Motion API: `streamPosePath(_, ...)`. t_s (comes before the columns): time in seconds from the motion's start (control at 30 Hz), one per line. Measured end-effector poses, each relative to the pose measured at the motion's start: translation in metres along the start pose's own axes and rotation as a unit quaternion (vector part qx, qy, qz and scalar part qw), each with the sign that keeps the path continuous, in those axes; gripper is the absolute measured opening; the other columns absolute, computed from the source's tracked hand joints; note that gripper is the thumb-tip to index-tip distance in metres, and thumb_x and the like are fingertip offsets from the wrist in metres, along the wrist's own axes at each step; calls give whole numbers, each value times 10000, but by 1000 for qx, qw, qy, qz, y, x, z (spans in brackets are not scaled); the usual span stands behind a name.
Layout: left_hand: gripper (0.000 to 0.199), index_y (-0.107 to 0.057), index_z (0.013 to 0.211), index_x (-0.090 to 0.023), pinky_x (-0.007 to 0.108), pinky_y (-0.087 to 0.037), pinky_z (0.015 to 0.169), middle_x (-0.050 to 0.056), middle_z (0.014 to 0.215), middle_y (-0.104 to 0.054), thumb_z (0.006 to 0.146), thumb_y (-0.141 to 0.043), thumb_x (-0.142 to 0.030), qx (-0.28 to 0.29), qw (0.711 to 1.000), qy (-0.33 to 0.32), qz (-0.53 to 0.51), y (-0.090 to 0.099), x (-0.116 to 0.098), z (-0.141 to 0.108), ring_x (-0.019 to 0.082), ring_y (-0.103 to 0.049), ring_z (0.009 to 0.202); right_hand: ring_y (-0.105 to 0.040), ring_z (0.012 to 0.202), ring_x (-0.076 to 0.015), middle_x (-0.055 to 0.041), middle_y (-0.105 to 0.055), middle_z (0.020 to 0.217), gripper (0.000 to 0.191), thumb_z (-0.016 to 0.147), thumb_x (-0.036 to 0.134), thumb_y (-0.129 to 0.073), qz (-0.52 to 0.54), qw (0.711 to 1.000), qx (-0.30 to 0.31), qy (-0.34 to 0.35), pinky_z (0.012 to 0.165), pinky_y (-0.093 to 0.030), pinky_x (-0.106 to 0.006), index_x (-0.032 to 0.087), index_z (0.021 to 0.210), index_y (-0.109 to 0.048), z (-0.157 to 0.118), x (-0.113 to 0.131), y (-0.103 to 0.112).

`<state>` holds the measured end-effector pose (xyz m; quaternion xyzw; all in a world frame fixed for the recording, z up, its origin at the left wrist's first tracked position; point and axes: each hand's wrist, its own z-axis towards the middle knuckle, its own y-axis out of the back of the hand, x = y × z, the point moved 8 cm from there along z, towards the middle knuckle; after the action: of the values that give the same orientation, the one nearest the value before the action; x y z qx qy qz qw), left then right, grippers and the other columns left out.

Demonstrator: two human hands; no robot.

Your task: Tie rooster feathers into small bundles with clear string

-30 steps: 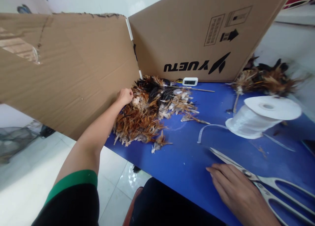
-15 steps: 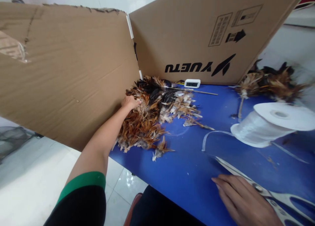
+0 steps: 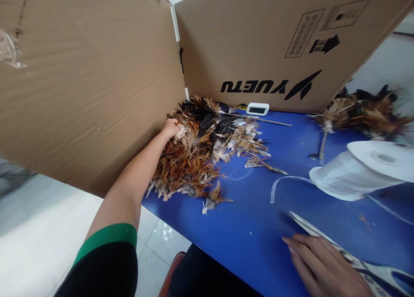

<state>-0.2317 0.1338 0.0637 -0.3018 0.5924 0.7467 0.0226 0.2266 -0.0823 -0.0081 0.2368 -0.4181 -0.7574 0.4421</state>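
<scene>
Brown, orange and black feathers [image 3: 190, 163] lie in a heap against the cardboard corner on the blue table. At the heap's upper left edge, my left hand [image 3: 171, 127] has its fingers curled closed around some pale-based feathers; the fingertips are partly hidden. My right hand [image 3: 326, 264] lies low at the right, palm down, with fingers stretched out and holding nothing visible. Right alongside it are large metal scissors [image 3: 347, 257], their blades pointing up and left. One small feather tuft [image 3: 214, 198] lies apart in front of the heap.
Cardboard walls [image 3: 129, 73] border the table [image 3: 239, 228] on the left and back. A white ribbon spool [image 3: 359, 172] trails its loose end. Behind it lies a feather duster [image 3: 336, 111] with a stick. A small white digital display [image 3: 258, 109] stands at the back wall.
The view has shifted slightly, so most things sit a little further right. My left hand has moved slightly up and left in the feathers, its fingers more curled. My right hand stays by the scissors.
</scene>
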Motion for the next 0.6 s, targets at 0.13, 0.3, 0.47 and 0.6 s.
streamPosePath(0.13,292,-646,1064,-155,257,-490,758,85,950,-713,789,-613,-248,-8,998,-9,-64,5,2,0,140,-649,803,-597,889,-199,-70,-670,892,342,969,212,-324,-13,1000,1,-12,904,-425,-396,172,952,-664,-1,-2,-2)
streamPosePath(0.3,324,-636,1095,-178,280,-486,814,86,1009,-705,796,-628,-303,-65,995,-6,-81,34,8,-6,155,-653,880,-598,876,-199,-76,-669,886,352,969,199,-320,-20,1000,-16,-5,895,-430,-392,163,928,-668,2,1,1)
streamPosePath(0.47,301,-637,1092,-195,271,-462,877,80,1064,-698,828,-587,-332,-110,991,-14,-73,69,10,-21,159,-641,981,-593,880,-201,-75,-661,861,338,965,192,-338,-29,999,-25,-3,889,-426,-380,157,918,-670,6,3,4)
streamPosePath(0.6,419,-568,1223,-183,262,-447,910,111,1184,-655,860,-532,-390,-131,987,-24,-91,89,11,-33,171,-619,1063,-593,868,-187,-77,-654,874,317,962,175,-349,-20,999,-39,-20,837,-441,-354,142,933,-663,14,10,13)
